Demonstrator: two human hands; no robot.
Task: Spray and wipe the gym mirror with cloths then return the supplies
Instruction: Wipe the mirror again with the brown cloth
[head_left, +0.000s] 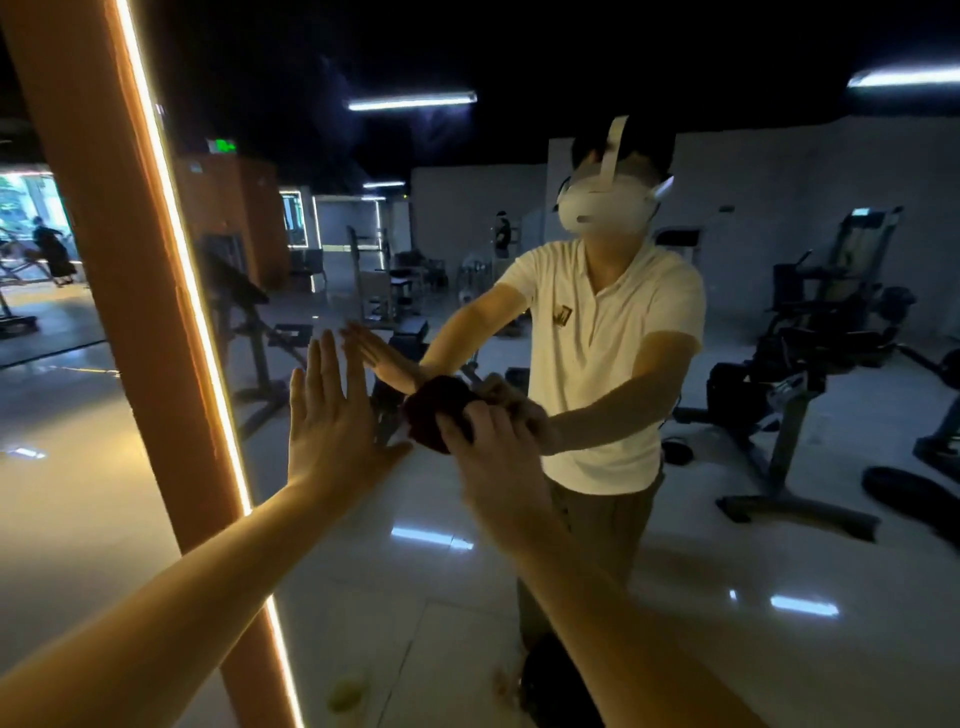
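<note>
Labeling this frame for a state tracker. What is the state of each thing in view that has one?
left hand: open, fingers straight, palm toward the mirror glass.
right hand: grips the cloth and holds it on the glass.
cloth: dark red, bunched, against the mirror.
mirror: upright, with the cloth pressed on it.
light strip: lit, along the mirror's orange frame.

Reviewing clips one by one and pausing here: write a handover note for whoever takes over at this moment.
Left hand: open, fingers straight, flat against the mirror near its lit orange frame.
Right hand: grips the dark red cloth, pressing it to the glass.
Spray bottle and any other cloth: not in view.
Done: wiping is in progress; how much is clean cannot be told.
Left: finish wiping, return the supplies.
</note>
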